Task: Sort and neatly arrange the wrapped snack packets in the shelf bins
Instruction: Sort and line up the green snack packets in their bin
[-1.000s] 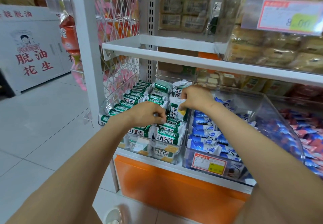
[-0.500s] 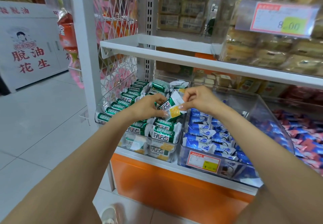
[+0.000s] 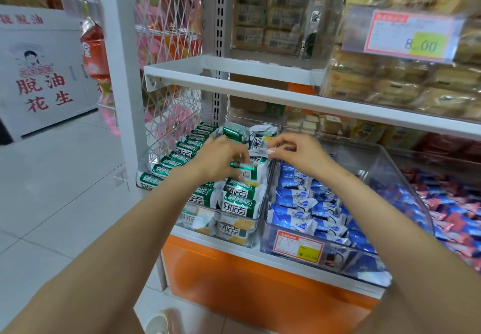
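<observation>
Over the left clear bin [image 3: 152, 151], the right hand [image 3: 294, 151] pinches a green-and-white snack packet [image 3: 251, 171] by its white end, the left hand [image 3: 218, 159] gripping its body just above the stacked rows

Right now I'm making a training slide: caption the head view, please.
Left hand and right hand pinch green snack packets over their clear bin, with blue packets alongside.
</observation>
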`<state>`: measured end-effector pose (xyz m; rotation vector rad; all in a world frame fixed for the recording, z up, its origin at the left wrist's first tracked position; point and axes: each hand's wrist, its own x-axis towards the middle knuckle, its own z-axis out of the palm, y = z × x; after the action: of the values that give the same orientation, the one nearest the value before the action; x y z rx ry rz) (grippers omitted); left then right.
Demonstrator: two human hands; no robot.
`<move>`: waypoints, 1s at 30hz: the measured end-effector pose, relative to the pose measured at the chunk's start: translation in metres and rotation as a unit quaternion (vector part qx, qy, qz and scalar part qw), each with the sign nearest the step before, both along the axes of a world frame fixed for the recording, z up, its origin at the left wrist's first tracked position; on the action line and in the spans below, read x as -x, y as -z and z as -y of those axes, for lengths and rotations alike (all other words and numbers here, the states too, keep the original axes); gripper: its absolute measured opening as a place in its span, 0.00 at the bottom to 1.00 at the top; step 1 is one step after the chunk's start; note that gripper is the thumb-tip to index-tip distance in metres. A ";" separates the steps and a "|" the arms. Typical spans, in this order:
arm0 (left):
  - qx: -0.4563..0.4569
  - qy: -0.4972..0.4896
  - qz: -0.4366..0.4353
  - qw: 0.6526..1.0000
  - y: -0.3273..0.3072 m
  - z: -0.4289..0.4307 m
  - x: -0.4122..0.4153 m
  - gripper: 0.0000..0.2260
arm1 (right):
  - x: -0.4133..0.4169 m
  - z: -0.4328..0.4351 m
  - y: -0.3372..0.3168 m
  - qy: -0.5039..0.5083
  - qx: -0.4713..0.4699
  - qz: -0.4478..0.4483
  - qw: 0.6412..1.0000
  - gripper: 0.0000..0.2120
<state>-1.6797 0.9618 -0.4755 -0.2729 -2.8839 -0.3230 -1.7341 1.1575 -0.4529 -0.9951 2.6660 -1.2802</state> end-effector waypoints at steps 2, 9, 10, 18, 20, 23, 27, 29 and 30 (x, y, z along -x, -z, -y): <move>0.031 0.015 0.040 0.999 0.003 -0.003 0.005 0.16 | 0.001 0.000 0.001 -0.002 -0.015 -0.007 1.000 0.03; -0.120 0.043 0.186 0.974 -0.007 0.009 0.003 0.09 | 0.005 0.000 0.007 -0.014 -0.026 -0.015 0.999 0.03; -0.127 0.045 0.193 0.972 -0.005 0.008 0.003 0.08 | 0.006 0.000 0.007 -0.010 -0.025 -0.018 0.999 0.03; -0.115 0.049 0.191 0.974 0.004 0.001 0.006 0.05 | 0.033 0.010 0.010 0.115 -0.029 -0.072 0.990 0.06; -0.108 0.049 0.187 0.975 0.006 0.001 0.007 0.05 | 0.047 0.016 0.013 0.140 -0.032 -0.077 0.987 0.07; -0.125 0.053 0.183 0.974 0.005 0.002 0.006 0.06 | 0.064 0.029 0.008 0.174 -0.055 -0.093 0.979 0.11; -0.190 0.049 0.171 0.965 0.001 0.006 0.001 0.08 | 0.082 0.046 0.003 0.187 -0.122 -0.096 0.970 0.15; -0.202 0.042 0.149 0.967 -0.001 0.008 0.001 0.08 | 0.086 0.051 0.005 0.199 -0.144 -0.099 0.964 0.10; -0.206 0.039 0.137 0.968 -0.002 0.010 0.001 0.08 | 0.087 0.053 0.006 0.207 -0.149 -0.101 0.962 0.06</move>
<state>-1.6805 0.9519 -0.4737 -0.2850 -2.9754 -1.0328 -1.8208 1.1049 -0.4588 -0.5765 3.2204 -0.8034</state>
